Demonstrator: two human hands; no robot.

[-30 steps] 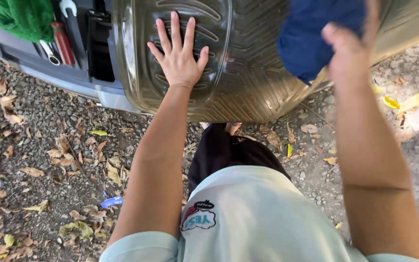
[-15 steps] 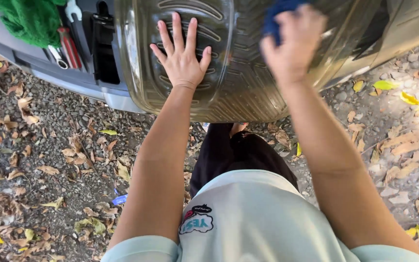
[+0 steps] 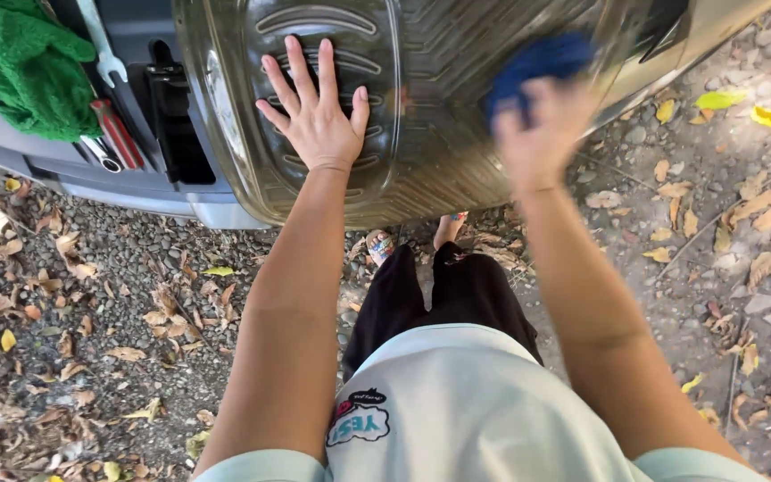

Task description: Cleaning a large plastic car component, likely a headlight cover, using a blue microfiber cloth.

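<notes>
Now: left hand (image 3: 319, 112) flat on mat (image 3: 421, 170), fingers spread apart. Right hand (image 3: 542, 134), at 3 o'clock from left, blurred, fingers clamped on blue cloth (image 3: 537, 62) against mat.

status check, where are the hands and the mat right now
Left hand flat, fingers spread on the clear ribbed plastic floor mat. Right hand presses a blue cloth to it. Nothing in the way.

Left hand (image 3: 316, 112) is pressed flat, fingers spread, on a ribbed clear plastic floor mat (image 3: 421, 134) propped against a vehicle sill (image 3: 136, 192). Right hand (image 3: 542, 134) is blurred; a blue cloth (image 3: 537, 62) is gripped against the mat. Far left: green cloth (image 3: 24, 67) and red-handled tools (image 3: 118, 134) are seen. Gravel and dry leaves (image 3: 91, 312) are seen below.
</notes>
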